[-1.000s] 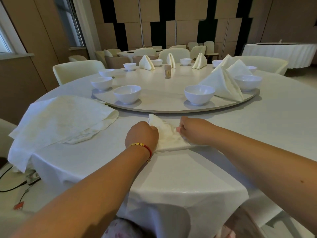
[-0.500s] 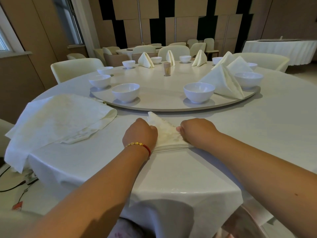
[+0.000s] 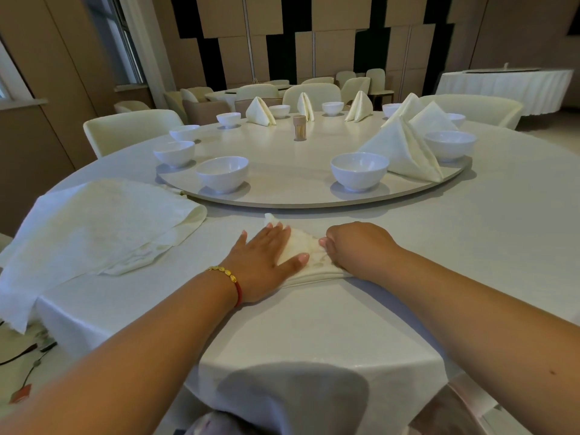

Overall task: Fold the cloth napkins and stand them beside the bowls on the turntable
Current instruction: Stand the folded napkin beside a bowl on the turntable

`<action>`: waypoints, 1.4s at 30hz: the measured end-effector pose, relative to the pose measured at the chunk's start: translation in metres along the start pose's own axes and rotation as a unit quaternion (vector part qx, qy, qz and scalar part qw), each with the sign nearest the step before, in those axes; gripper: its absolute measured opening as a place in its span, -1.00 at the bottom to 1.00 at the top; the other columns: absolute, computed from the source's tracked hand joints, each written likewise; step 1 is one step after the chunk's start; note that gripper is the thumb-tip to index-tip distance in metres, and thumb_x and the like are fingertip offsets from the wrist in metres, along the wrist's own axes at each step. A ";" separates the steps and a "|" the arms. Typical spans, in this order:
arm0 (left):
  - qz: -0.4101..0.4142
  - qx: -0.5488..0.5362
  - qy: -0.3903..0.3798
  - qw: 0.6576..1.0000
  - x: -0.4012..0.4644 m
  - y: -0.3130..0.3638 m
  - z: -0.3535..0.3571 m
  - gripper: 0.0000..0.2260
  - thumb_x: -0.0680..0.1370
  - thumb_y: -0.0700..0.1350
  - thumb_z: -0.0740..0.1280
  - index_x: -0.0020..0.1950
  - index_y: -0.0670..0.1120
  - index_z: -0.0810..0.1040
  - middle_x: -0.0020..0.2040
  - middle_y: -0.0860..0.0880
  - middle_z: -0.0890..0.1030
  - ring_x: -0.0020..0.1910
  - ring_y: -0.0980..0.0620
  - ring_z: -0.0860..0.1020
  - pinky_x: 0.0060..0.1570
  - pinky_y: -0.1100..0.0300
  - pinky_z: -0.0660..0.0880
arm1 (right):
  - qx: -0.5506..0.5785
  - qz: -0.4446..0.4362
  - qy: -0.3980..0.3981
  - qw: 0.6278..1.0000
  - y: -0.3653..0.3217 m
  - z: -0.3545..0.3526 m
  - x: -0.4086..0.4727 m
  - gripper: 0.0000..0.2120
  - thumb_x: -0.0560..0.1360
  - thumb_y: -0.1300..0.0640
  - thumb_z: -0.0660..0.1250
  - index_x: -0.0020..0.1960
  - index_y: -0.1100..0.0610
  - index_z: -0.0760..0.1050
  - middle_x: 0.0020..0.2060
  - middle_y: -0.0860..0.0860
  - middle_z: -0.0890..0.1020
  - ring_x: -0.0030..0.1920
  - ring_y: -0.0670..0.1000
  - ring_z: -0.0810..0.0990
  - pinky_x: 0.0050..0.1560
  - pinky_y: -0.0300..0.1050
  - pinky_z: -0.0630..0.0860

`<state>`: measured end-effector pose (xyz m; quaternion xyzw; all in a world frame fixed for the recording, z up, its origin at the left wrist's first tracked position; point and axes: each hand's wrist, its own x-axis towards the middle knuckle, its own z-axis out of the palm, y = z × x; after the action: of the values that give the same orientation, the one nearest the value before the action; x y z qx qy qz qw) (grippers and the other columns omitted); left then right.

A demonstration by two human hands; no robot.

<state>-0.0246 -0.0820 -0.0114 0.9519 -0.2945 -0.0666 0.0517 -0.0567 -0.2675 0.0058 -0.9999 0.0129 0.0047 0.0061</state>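
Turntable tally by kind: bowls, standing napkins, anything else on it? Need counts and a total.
bowls: 10
standing folded napkins: 6
toothpick holder: 1
Total: 17

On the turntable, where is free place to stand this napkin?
Bare rim lies between the two near bowls, and left of them beside the next bowl. The right edge is crowded: standing napkins fill the gaps there.

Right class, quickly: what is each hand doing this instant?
Left hand: open, fingers flat, pressing the napkin.
Right hand: fingers curled, pinching the napkin's right side.
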 end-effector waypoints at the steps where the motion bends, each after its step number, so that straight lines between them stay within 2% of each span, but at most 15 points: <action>1: -0.004 0.002 -0.005 1.000 0.000 0.000 0.000 -0.28 0.51 0.34 -0.18 0.58 0.01 -0.18 0.58 0.05 -0.15 0.54 0.11 -0.18 0.50 -0.06 -0.24 | -0.001 -0.003 0.003 1.000 0.000 0.000 0.000 -0.73 0.66 -0.04 -0.01 -0.11 0.06 0.32 -0.21 0.00 0.45 -0.10 0.08 0.47 -0.16 -0.10 0.34; 4: -0.011 0.019 -0.016 1.000 0.000 0.002 -0.001 -0.18 0.41 0.41 -0.20 0.58 0.02 -0.18 0.58 0.05 -0.15 0.55 0.10 -0.15 0.50 -0.06 -0.22 | 0.002 0.000 -0.007 1.000 0.001 0.000 0.001 -0.72 0.66 -0.04 0.02 -0.17 0.06 0.29 -0.22 0.00 0.45 -0.10 0.08 0.47 -0.16 -0.10 0.34; 7: -0.015 0.031 -0.032 0.999 0.001 0.002 -0.002 -0.22 0.49 0.40 -0.08 0.57 0.01 -0.20 0.58 0.04 -0.18 0.55 0.08 -0.17 0.50 -0.05 -0.22 | 0.014 0.005 -0.022 1.000 0.001 -0.001 0.003 -0.65 0.65 -0.03 0.04 -0.28 0.05 0.23 -0.27 -0.01 0.44 -0.11 0.08 0.48 -0.14 -0.09 0.37; 10: -0.019 0.033 -0.044 0.998 0.001 0.003 -0.004 -0.20 0.50 0.40 -0.03 0.57 0.00 -0.21 0.58 0.04 -0.19 0.54 0.08 -0.18 0.50 -0.07 -0.21 | 0.058 0.009 -0.006 0.998 0.003 0.000 0.002 -0.63 0.65 -0.07 0.05 -0.29 0.05 0.26 -0.25 0.02 0.49 -0.13 0.07 0.48 -0.18 -0.09 0.35; 12: -0.019 0.035 -0.043 0.998 0.000 0.004 -0.005 -0.20 0.50 0.41 -0.03 0.57 0.00 -0.20 0.58 0.03 -0.19 0.54 0.09 -0.19 0.50 -0.07 -0.22 | 0.089 0.016 0.057 0.994 0.005 -0.003 -0.003 -0.63 0.63 -0.14 0.06 -0.23 0.07 0.32 -0.27 0.00 0.51 -0.16 0.07 0.49 -0.26 -0.10 0.33; 14: -0.020 0.039 -0.042 0.998 0.000 0.005 -0.005 -0.21 0.50 0.41 -0.04 0.57 0.01 -0.21 0.58 0.04 -0.20 0.54 0.09 -0.20 0.50 -0.07 -0.23 | 0.103 0.015 0.193 0.976 0.007 -0.011 -0.010 -0.62 0.60 -0.22 0.03 -0.08 0.06 0.40 -0.28 -0.03 0.51 -0.18 0.04 0.51 -0.30 -0.11 0.33; 16: -0.022 0.040 -0.038 0.998 -0.001 0.005 -0.005 -0.21 0.51 0.41 -0.04 0.57 0.01 -0.21 0.58 0.05 -0.20 0.54 0.09 -0.20 0.50 -0.07 -0.23 | 0.128 -0.025 0.299 0.945 0.005 -0.020 -0.020 -0.50 0.56 -0.28 -0.05 0.10 0.05 0.47 -0.13 -0.05 0.56 -0.07 0.00 0.51 -0.21 -0.13 0.35; 18: -0.020 0.037 -0.032 0.999 -0.001 0.005 -0.004 -0.21 0.50 0.42 -0.04 0.57 0.02 -0.20 0.58 0.04 -0.19 0.54 0.10 -0.20 0.50 -0.09 -0.22 | 0.155 -0.110 0.255 0.948 0.000 -0.024 -0.029 -0.27 0.48 -0.40 -0.18 0.36 0.03 0.38 0.21 -0.03 0.53 0.23 -0.01 0.44 0.05 -0.12 0.37; 20: -0.013 0.036 -0.025 0.999 0.000 0.004 -0.003 -0.21 0.50 0.42 -0.04 0.58 0.03 -0.18 0.58 0.04 -0.18 0.54 0.11 -0.21 0.50 -0.09 -0.21 | 0.174 -0.191 0.130 0.957 -0.008 -0.016 -0.036 -0.15 0.43 -0.43 -0.25 0.53 0.05 0.16 0.47 -0.02 0.29 0.47 -0.05 0.20 0.37 -0.13 0.18; 23: -0.006 0.043 -0.027 0.999 0.001 0.002 -0.001 -0.26 0.54 0.37 -0.04 0.58 0.02 -0.20 0.58 0.05 -0.19 0.54 0.11 -0.22 0.50 -0.07 -0.21 | 0.151 -0.212 -0.044 0.965 -0.009 0.000 -0.037 -0.24 0.49 -0.30 -0.19 0.58 0.08 -0.07 0.57 -0.04 -0.01 0.54 -0.13 -0.10 0.47 -0.24 -0.13; 25: -0.007 0.030 -0.030 0.999 0.000 0.001 -0.001 -0.32 0.57 0.31 -0.05 0.57 0.02 -0.20 0.57 0.05 -0.20 0.54 0.11 -0.21 0.51 -0.04 -0.20 | 0.133 -0.198 -0.092 0.967 -0.006 0.005 -0.034 -0.34 0.58 -0.22 -0.18 0.58 0.08 -0.11 0.57 -0.05 -0.09 0.53 -0.15 -0.17 0.44 -0.31 -0.23; 30: -0.005 0.026 -0.021 0.999 0.007 -0.004 -0.002 -0.46 0.65 0.15 -0.14 0.57 -0.01 -0.19 0.58 0.04 -0.18 0.54 0.10 -0.18 0.50 0.04 -0.19 | 0.088 -0.202 -0.111 0.969 -0.004 0.006 -0.031 -0.34 0.58 -0.23 -0.20 0.57 0.07 -0.18 0.56 -0.07 -0.17 0.52 -0.17 -0.23 0.44 -0.32 -0.28; 34: -0.021 0.031 -0.018 0.999 0.026 -0.016 -0.003 -0.49 0.67 0.09 -0.15 0.58 -0.02 -0.18 0.58 0.03 -0.16 0.55 0.09 -0.15 0.50 0.04 -0.17 | 0.051 -0.214 -0.109 0.969 -0.006 0.006 -0.031 -0.07 0.32 -0.42 -0.38 0.57 0.05 -0.22 0.56 -0.06 -0.19 0.52 -0.15 -0.26 0.49 -0.23 -0.27; 36: -0.031 0.035 -0.017 0.999 0.035 -0.020 -0.004 -0.50 0.67 0.08 -0.16 0.58 -0.02 -0.17 0.58 0.02 -0.15 0.55 0.07 -0.13 0.50 0.04 -0.16 | 0.047 -0.225 -0.104 0.968 -0.005 0.007 -0.030 0.00 0.24 -0.44 -0.43 0.57 0.05 -0.22 0.56 -0.06 -0.19 0.52 -0.14 -0.26 0.49 -0.21 -0.27; 42: -0.039 0.034 0.008 0.999 0.043 -0.022 -0.003 -0.50 0.67 0.06 -0.14 0.58 -0.05 -0.15 0.58 0.00 -0.16 0.55 0.08 -0.14 0.50 0.03 -0.14 | 0.043 -0.228 -0.102 0.967 -0.005 0.010 -0.029 -0.06 0.30 -0.43 -0.41 0.57 0.02 -0.22 0.56 -0.08 -0.19 0.52 -0.15 -0.25 0.51 -0.17 -0.25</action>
<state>0.0231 -0.0878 -0.0156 0.9644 -0.2587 -0.0511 0.0190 -0.0859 -0.2621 -0.0034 -0.9695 -0.2157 0.1048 0.0514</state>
